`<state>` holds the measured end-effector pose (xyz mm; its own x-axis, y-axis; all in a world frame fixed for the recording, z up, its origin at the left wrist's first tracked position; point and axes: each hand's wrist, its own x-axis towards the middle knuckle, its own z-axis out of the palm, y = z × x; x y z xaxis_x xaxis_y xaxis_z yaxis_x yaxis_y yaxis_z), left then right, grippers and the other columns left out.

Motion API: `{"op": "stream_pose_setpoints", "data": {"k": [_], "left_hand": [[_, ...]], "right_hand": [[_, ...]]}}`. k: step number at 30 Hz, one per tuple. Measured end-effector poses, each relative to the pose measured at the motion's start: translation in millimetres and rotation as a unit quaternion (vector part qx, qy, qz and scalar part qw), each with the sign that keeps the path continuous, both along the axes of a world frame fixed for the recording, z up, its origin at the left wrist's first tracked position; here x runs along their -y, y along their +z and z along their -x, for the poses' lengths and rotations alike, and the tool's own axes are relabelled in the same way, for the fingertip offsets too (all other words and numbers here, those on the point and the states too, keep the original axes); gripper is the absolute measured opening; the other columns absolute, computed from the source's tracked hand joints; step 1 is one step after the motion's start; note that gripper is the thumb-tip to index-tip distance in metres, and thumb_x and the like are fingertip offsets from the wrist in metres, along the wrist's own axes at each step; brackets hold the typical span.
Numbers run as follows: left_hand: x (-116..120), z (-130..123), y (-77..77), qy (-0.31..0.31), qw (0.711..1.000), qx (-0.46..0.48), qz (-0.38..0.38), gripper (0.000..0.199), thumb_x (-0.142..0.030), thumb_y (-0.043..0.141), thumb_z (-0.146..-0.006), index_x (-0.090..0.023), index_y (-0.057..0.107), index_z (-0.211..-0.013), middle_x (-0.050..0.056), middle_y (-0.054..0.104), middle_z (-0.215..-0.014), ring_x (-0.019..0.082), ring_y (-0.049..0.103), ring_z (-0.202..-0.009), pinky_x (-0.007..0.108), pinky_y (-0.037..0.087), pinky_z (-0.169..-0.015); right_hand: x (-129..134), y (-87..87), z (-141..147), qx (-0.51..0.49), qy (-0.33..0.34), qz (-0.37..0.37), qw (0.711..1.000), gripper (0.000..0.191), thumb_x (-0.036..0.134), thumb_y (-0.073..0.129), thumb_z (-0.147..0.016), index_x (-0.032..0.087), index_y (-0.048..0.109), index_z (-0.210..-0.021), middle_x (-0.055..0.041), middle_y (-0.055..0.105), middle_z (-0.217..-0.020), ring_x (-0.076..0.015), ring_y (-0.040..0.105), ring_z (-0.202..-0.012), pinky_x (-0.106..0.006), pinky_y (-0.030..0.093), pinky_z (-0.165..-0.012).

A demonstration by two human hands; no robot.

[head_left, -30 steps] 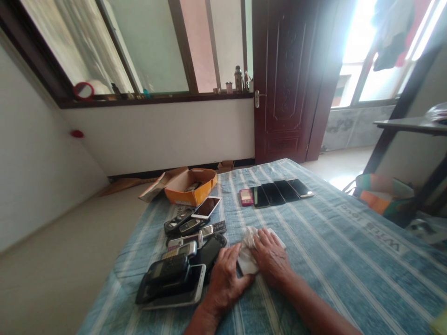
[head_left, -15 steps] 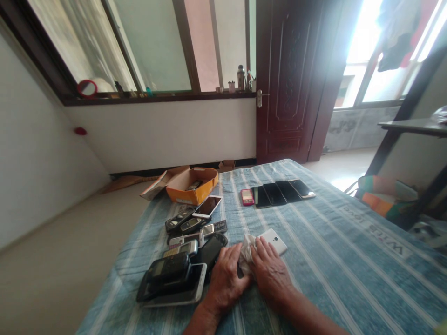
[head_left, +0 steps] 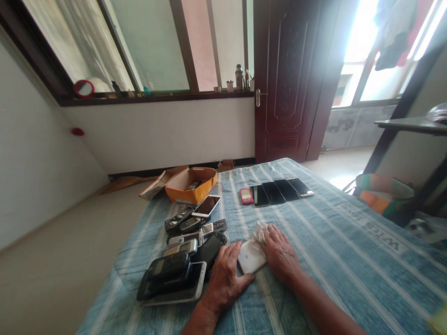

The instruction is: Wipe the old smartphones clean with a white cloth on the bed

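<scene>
- While bracing the white-backed smartphone [head_left: 248,258] on the blue striped bed cover [head_left: 335,274], have left hand [head_left: 227,272] clamped on its near-left corner, thumb along the near edge, fingers along the left.
- Keep crumpled white tissue [head_left: 260,231] under the close-set fingers of right hand [head_left: 280,253], pressed over the far right part of the phone.
- Look to be partway through wiping this back cover; cannot judge the cleanliness reached.
- Have four dark-screened smartphones [head_left: 273,192] set side by side in a row farther off, next to a small pink-rimmed gadget [head_left: 246,202]; would take these as dealt with, from the neat order alone.
- Would count as left over the jumble beside the left hand: candybar keypad phone [head_left: 220,225], white-framed smartphone [head_left: 208,206], black device with a small display [head_left: 167,270] atop a larger light-edged smartphone [head_left: 201,281], and others.
- See something dark inside the open orange cardboard box [head_left: 190,197]; cannot count or name the contents, partly hidden by the near wall.
- Cannot read the pink-rimmed gadget's face, blurred into squares, nor see the white-backed smartphone's underside.
- Find a yellowish object [head_left: 439,322] cut off at lower right, too little for naming.
</scene>
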<state>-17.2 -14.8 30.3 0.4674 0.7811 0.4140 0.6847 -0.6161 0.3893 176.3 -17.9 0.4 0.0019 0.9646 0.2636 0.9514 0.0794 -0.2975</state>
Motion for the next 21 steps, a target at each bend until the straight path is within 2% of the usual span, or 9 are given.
{"op": "stream_pose_setpoints", "data": {"k": [4, 8, 11, 16, 21], "left_hand": [[0.0, -0.4, 1.2, 0.0, 1.0, -0.006, 0.012, 0.065, -0.025, 0.072, -0.061, -0.018, 0.053, -0.123, 0.011, 0.065, -0.114, 0.031, 0.059, -0.103, 0.047, 0.048, -0.092], [0.1, -0.1, 1.9, 0.004, 1.0, -0.009, 0.013, 0.065, -0.025, 0.073, -0.061, -0.016, 0.053, -0.122, 0.012, 0.065, -0.113, 0.031, 0.059, -0.102, 0.046, 0.049, -0.092], [0.1, 0.3, 1.6, 0.004, 1.0, -0.012, 0.002, 0.064, -0.025, 0.073, -0.061, -0.017, 0.053, -0.122, 0.011, 0.065, -0.112, 0.03, 0.06, -0.1, 0.045, 0.05, -0.09], [-0.3, -0.1, -0.2, 0.007, 1.0, -0.012, -0.019, 0.064, -0.026, 0.072, -0.062, -0.016, 0.054, -0.122, 0.011, 0.066, -0.11, 0.03, 0.061, -0.099, 0.043, 0.052, -0.088], [-0.2, 0.5, 0.1, -0.004, 0.999, -0.011, -0.033, 0.06, -0.027, 0.071, -0.065, -0.014, 0.054, -0.121, 0.012, 0.067, -0.11, 0.029, 0.062, -0.098, 0.042, 0.053, -0.087]], "right_hand": [[-6.4, -7.2, -12.0, -0.012, -0.039, -0.006, 0.999, 0.044, 0.031, 0.036, -0.093, 0.013, 0.052, -0.13, -0.017, 0.044, -0.141, -0.0298, 0.032, -0.136, -0.046, 0.03, -0.108], [-2.6, -8.0, -12.8, 0.003, -0.039, -0.016, 0.999, 0.043, 0.03, 0.038, -0.092, 0.014, 0.052, -0.131, -0.0163, 0.044, -0.142, -0.0301, 0.032, -0.136, -0.046, 0.031, -0.107], [5.6, -1.5, -7.8, 0.022, -0.002, 0.003, 1.0, 0.045, 0.029, 0.04, -0.092, 0.012, 0.05, -0.133, -0.0172, 0.037, -0.146, -0.0309, 0.027, -0.138, -0.045, 0.029, -0.108], [17.3, 11.3, 5.0, 0.022, 0.083, 0.023, 0.996, 0.045, 0.029, 0.042, -0.093, 0.016, 0.048, -0.136, -0.0137, 0.034, -0.148, -0.0291, 0.023, -0.139, -0.044, 0.023, -0.112], [21.0, 14.3, 11.1, 0.016, 0.165, 0.04, 0.985, 0.049, 0.032, 0.047, -0.091, 0.02, 0.044, -0.138, -0.0123, 0.032, -0.149, -0.0272, 0.024, -0.139, -0.044, 0.021, -0.113]]}}
